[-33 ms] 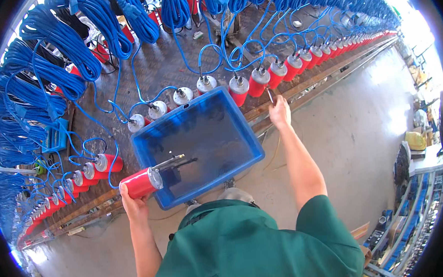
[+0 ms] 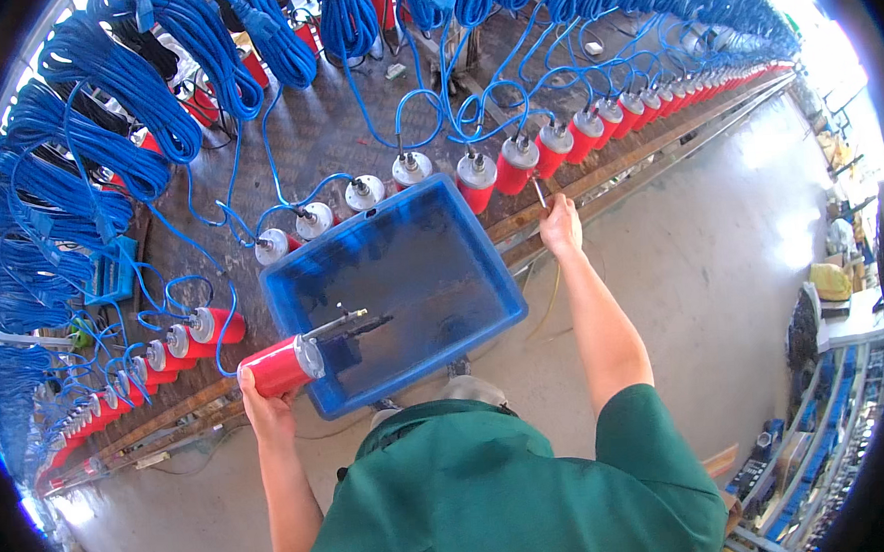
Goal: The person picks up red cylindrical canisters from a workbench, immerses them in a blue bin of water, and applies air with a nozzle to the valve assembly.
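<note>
My left hand [image 2: 269, 410] is wrapped round the rear end of a red cylinder [image 2: 279, 366] with a grey metal end cap. The cylinder is tilted, and a thin rod with a brass-coloured tip [image 2: 336, 322] sticks out from its capped end over a blue plastic tray [image 2: 422, 377]. Closed round a thin metal tool [image 2: 541, 191], my right hand [image 2: 560, 225] is at the bench edge. The tool points up beside a red cylinder [image 2: 515, 164] in the row; whether it touches cannot be made out.
Red cylinders [image 2: 585, 134] with blue cables line the bench edge on both sides of the tray. Coiled blue cables [image 2: 117, 83] crowd the dark bench top [image 2: 315, 133]. A roller conveyor [image 2: 820, 436] stands at the lower right, beyond the grey floor [image 2: 682, 273].
My right hand and forearm have shifted very slightly to the right. My left hand and the red cylinder in it have stayed in place.
</note>
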`<state>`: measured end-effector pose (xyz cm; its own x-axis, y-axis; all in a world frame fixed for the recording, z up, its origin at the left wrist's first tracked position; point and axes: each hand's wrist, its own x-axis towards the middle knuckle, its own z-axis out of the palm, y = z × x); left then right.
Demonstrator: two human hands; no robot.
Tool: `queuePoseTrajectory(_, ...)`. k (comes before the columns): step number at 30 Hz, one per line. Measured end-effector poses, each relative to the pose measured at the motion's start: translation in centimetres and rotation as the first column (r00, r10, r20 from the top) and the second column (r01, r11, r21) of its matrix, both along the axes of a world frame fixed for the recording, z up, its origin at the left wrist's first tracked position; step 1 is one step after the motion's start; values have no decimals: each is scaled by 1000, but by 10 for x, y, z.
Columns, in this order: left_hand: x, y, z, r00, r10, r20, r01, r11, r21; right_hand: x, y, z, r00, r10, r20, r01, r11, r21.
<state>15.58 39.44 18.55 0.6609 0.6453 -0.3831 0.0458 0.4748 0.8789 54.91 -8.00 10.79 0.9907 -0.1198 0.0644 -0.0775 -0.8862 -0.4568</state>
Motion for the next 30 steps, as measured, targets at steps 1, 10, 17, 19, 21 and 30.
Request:
queuePoseTrajectory(1, -2, 0, 2, 1000, 6, -1, -6, 1000, 6, 3, 2, -6, 998, -9, -56, 5, 998, -67)
queuePoseTrajectory(10, -6, 1, 6, 1000, 25, -19, -25, 1000, -19, 21, 0, 3, 957, 81, -277, -74, 997, 35)
queuePoseTrajectory(17, -1, -5, 12, 1000, -10, -8, 9, 999, -54, -91, 17, 134, 925, 369, 95, -252, 405, 879)
queuePoseTrajectory(19, -1, -3, 11, 1000, -1, -19, 0, 997, -76, -117, 42, 161, 925, 363, 108, -278, 457, 845)
queuePoseTrajectory(21, -5, 2, 7, 999, 7, -35, -11, 995, -100, -140, 70, 176, 866, 496, 66, -337, 479, 811)
queuePoseTrajectory(30, -1, -3, 12, 999, -1, 38, 7, 991, -135, -169, 203, 149, 710, 654, -261, -121, 479, 870)
